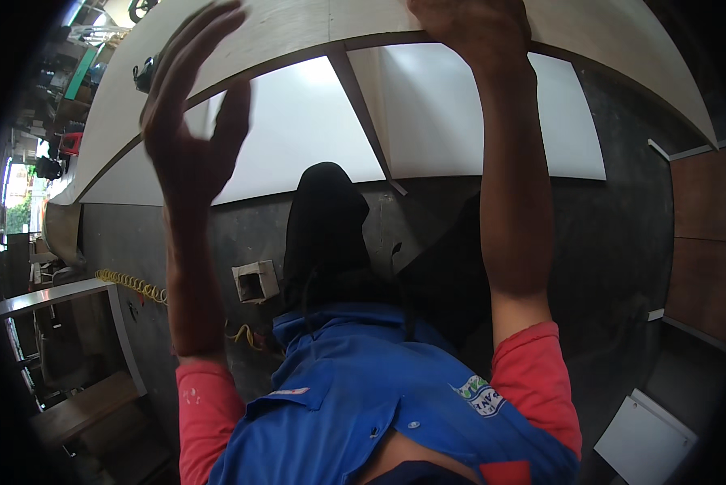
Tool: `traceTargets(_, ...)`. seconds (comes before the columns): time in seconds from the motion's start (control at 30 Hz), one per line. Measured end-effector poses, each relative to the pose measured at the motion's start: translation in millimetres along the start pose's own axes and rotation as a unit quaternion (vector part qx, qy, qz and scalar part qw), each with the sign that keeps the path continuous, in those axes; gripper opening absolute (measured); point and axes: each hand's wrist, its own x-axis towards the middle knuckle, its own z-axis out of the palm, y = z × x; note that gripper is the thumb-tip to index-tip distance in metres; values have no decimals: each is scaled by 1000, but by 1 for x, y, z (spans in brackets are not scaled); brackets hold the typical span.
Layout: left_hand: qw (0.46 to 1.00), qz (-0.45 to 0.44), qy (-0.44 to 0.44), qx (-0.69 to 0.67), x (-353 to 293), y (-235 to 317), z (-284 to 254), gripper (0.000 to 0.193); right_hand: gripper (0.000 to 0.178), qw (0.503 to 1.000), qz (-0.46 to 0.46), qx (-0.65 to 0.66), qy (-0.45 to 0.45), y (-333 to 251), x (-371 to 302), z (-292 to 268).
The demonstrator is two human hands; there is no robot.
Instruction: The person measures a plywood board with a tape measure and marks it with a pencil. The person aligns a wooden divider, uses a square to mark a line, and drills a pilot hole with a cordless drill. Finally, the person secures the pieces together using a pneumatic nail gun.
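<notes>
left hand [183, 153] released, raised near pale board [298, 32]; right hand [484, 24] farther right, partly cut off, can't tell its grip.

Open air between left hand [192, 133] and right hand [478, 31]; dark bar [361, 115] beyond

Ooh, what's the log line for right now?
left hand: open, empty | right hand: over board, grip unclear | yellow hose: coiled
</notes>
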Motion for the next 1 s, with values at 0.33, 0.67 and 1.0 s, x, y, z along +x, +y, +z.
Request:
traceTargets(0.33,970,-37,-235,-48,35,11,44,46,38,999,13,-12,-33,-17,-9,-17)
traceTargets(0.67,985,-66,-137,-87,-16,4,-15,22,43,971,-218,-63,-74,80,26,34)
traceTargets(1.0,663,-736,-72,115,-473,-11,-148,21,53,988,-80,-5,-131,57,21,18)
